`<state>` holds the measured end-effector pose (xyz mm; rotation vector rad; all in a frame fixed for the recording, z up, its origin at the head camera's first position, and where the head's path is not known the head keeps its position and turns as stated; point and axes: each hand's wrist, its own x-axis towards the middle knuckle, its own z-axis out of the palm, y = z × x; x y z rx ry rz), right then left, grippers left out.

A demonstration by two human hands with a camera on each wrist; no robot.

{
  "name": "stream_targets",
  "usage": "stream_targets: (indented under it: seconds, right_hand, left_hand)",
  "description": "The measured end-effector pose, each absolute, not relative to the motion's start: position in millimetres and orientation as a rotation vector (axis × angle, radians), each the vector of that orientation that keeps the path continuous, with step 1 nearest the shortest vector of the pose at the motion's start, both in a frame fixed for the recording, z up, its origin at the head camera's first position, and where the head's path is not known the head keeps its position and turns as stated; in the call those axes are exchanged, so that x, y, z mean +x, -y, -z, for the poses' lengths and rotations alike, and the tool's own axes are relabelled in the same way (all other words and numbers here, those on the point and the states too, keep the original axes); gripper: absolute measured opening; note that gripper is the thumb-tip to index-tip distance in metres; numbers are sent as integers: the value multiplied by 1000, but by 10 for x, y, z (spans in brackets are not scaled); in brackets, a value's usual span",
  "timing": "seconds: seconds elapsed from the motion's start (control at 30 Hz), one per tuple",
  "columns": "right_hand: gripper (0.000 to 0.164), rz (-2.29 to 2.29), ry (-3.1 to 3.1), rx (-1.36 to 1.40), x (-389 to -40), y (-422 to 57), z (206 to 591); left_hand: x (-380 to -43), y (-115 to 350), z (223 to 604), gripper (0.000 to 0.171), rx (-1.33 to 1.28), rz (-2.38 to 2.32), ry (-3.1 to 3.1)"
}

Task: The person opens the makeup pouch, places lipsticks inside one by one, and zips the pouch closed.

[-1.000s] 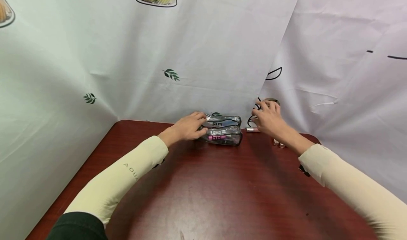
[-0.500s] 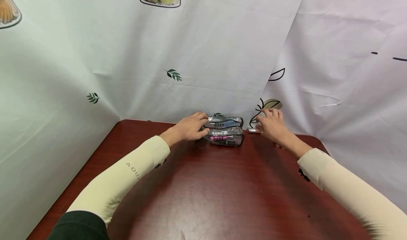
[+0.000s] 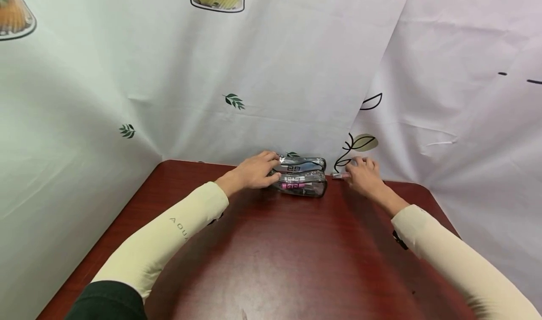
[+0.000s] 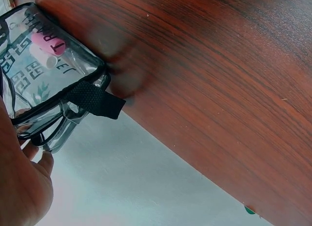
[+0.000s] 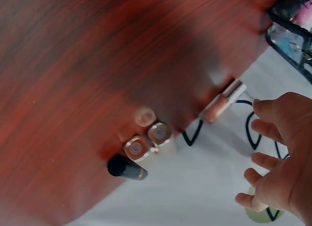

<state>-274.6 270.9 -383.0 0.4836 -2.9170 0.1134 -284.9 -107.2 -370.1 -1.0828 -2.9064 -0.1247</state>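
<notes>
A clear zip cosmetic bag [image 3: 315,188] with black trim stands at the table's back edge. My left hand [image 3: 256,172] grips its left end, fingers over the top edge. Inside the bag, the left wrist view shows a pink tube [image 4: 51,43] and a white tube [image 4: 43,56]. My right hand [image 3: 364,174] reaches just right of the bag, fingers spread and slightly bent, holding nothing. Close to its fingertips lies a lip gloss tube [image 5: 222,101] with a silvery cap and pinkish body.
In the right wrist view, two square-topped bottles [image 5: 159,133], a black-capped tube [image 5: 126,167] and a small round clear piece [image 5: 145,116] stand by the table edge. A white printed cloth [image 3: 288,75] hangs behind the red-brown table [image 3: 271,244].
My right hand has come down toward the lip gloss tube at the back of the table. My left hand stays on the bag. The head view has shifted slightly.
</notes>
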Motion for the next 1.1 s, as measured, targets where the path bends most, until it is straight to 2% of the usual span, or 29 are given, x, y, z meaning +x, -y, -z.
stream_targets:
  seconds: [0.27, 0.6, 0.93, 1.1]
  right_hand:
    - [29, -118, 2995, 409, -2827, -2758, 3994]
    - [42, -100, 3037, 331, -2885, -2768, 4110]
    - [33, -135, 3063, 348, -2887, -2780, 4161]
    - [35, -151, 3059, 374, -2931, -2772, 4174]
  left_hand:
    - [-2848, 1073, 3697, 63, -1099, 125, 2896]
    - [-2825, 1078, 3721, 62, -1085, 131, 2885]
    - [-2807, 1055, 3733, 62, -1094, 132, 2906]
    - [-2811, 1073, 3714, 62, -1092, 136, 2901]
